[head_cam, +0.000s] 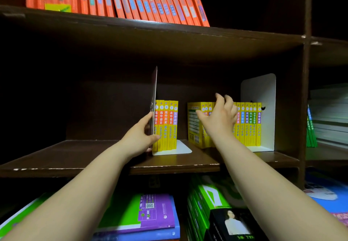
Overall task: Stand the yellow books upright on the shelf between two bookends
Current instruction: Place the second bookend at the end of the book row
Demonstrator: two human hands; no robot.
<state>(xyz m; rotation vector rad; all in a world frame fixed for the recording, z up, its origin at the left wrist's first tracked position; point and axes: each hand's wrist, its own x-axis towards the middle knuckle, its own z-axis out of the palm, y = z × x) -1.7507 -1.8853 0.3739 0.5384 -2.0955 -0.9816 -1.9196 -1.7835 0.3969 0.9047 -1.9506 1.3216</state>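
The yellow books stand upright on the middle shelf [75, 152] in two lots with a bare gap between them. The left batch [165, 125], five slim spines, sits on the foot of the left bookend [154, 90]. The right batch [248, 123], at 3 o'clock from it, backs onto the right bookend [261, 90]. The left hand [140, 137] grips the left bookend's upright plate low down, thumb on the book side, fingers curled behind. The right hand [218, 116] is in front of the right batch's 9 o'clock end, fingers spread and holding nothing; it is blurred, so I cannot tell whether it touches. These look like thin glossy paperbacks, light but floppy, likely to fan over at an unsupported end, so best pressed together as a block at mid height, or pushed along by the stiff bookend plate
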